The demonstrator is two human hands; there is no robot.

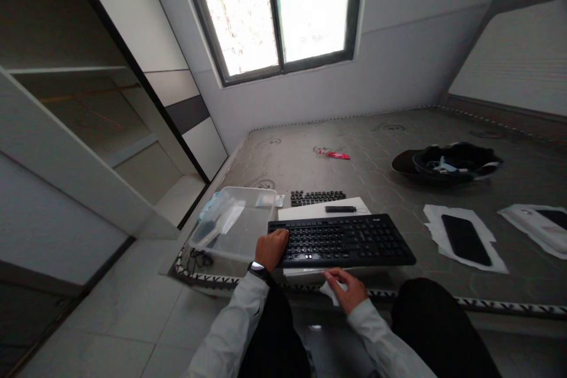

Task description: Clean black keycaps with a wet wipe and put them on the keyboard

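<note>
A black full-size keyboard point(349, 242) lies across the edge of the mattress, propped on something white. My left hand point(271, 249) is closed on its left end, fingers curled over the keys. Just in front of the keyboard's near edge, my right hand point(348, 290) pinches a crumpled white tissue point(330, 292), with thumb and forefinger together. Behind the keyboard, loose black keycaps point(316, 198) stand in rows. A short black bar-shaped object point(340, 209) rests on a white flat sheet or box point(301, 212); its kind is unclear.
A clear plastic bin point(204, 243) with white packets stands at left, near a dark cable point(198, 260). On the mattress point(367, 171) lie a red packet point(334, 155), a black cap point(405, 162), a dark phone point(466, 240) on white paper and another device point(543, 227).
</note>
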